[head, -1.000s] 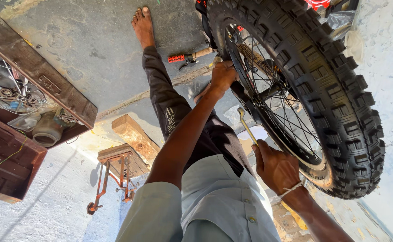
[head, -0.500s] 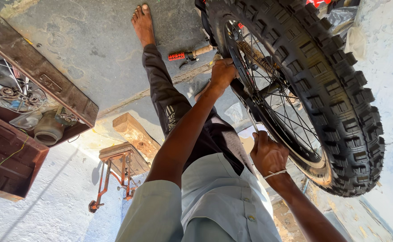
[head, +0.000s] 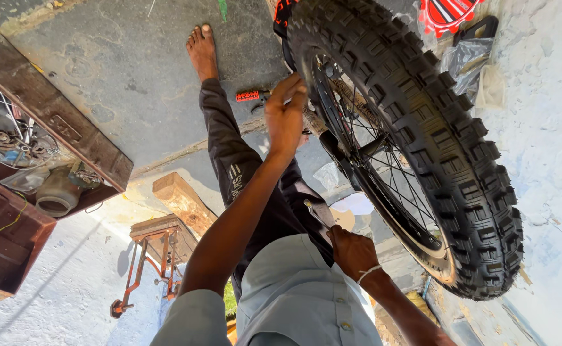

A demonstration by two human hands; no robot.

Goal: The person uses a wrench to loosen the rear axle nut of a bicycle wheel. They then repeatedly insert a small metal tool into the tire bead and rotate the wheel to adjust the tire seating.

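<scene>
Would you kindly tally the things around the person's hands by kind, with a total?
Knobby tyred wheel: 1
Metal spanner, held in the right hand: 1
Red-handled tool on the floor: 1
Wooden block: 1
Rusty metal stand: 1
Wooden tool boxes: 2
Total: 7
The left hand rests at the wheel's rim.

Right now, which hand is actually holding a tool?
The right hand: it grips a metal wrench low by the shirt. The left hand is raised to the knobby tyre, holding no visible tool.
</scene>
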